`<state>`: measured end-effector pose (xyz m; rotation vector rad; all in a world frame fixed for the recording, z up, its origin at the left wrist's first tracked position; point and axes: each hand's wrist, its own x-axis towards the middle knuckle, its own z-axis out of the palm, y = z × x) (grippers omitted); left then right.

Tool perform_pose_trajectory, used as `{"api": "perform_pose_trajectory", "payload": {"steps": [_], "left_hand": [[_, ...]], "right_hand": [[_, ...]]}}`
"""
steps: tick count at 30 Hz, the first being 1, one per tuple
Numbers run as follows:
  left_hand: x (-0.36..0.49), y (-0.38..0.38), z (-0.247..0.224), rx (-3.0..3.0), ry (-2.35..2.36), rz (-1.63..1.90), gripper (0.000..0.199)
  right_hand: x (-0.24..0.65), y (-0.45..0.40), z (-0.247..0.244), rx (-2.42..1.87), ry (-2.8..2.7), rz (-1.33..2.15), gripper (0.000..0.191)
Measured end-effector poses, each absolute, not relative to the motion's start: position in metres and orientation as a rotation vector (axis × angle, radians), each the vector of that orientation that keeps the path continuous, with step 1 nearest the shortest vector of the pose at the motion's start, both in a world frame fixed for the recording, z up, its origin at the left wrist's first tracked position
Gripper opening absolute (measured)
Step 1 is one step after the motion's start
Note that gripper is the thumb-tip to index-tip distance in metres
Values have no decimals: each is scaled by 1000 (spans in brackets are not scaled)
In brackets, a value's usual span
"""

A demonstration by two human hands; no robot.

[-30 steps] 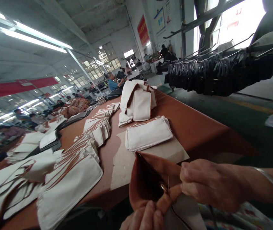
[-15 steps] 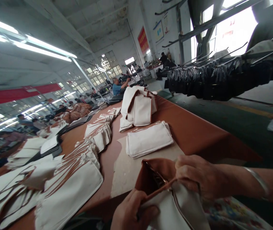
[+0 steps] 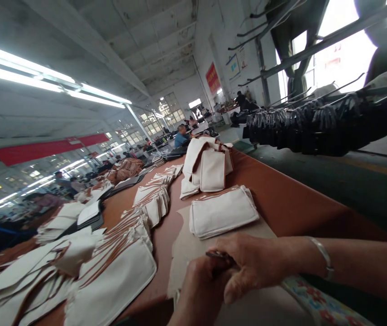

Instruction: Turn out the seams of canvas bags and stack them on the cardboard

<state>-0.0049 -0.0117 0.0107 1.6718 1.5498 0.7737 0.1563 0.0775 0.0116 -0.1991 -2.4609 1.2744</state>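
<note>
The long bench (image 3: 281, 199), covered in a rust-brown sheet, runs away from the person down a big workshop with strip lights overhead, windows on the far wall and other people seated at work in the distance. Beside the bench, on its right, a rack carries a row of dark hanging pieces (image 3: 315, 127). On the bench top, cream fabric pouches with brown trim lie in overlapping rows (image 3: 112, 271) along the left, fanned so that each edge shows. Further back stands a tall heap of the same pouches (image 3: 210, 167), and nearer, in the middle of the bench, a squared-up stack (image 3: 223, 212) rests on a grey-brown cardboard sheet (image 3: 183, 244), probably there as a working pad.

At the near edge of the bench both hands meet over that sheet. The right hand (image 3: 250, 262), a bangle on its wrist, is curled with fingers closed around a small dark item (image 3: 218, 256); it looks like a metal clasp or tool, though too little shows to be sure. The left hand (image 3: 200, 290) is closed just below, touching the right and seemingly steadying the same item; what it grips is hidden.
</note>
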Motion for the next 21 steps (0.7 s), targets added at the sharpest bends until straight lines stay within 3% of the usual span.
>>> {"api": "perform_pose_trajectory", "payload": {"steps": [4,7,13,17,19,21], "left_hand": [[-45,-31,-18,1452,1456,556,54],[-71,-49,-30,1315,1400,489,60],[-96,-72,7,1226,1237,782,50],[-82,-75,32,1131,1071,940,55],[-64,-66,34,1141,1009,927,43],[-45,-54,30,1194,1016,917,29]], "right_hand": [[157,88,-25,-299,-2521,1465,23],[169,96,-29,-472,-2249,1648,20],[191,118,-22,-727,-1990,1779,39],[187,129,-40,-673,-2218,1403,26],[183,125,-40,-601,-2283,1255,16],[179,112,-28,-498,-2262,1213,20]]}}
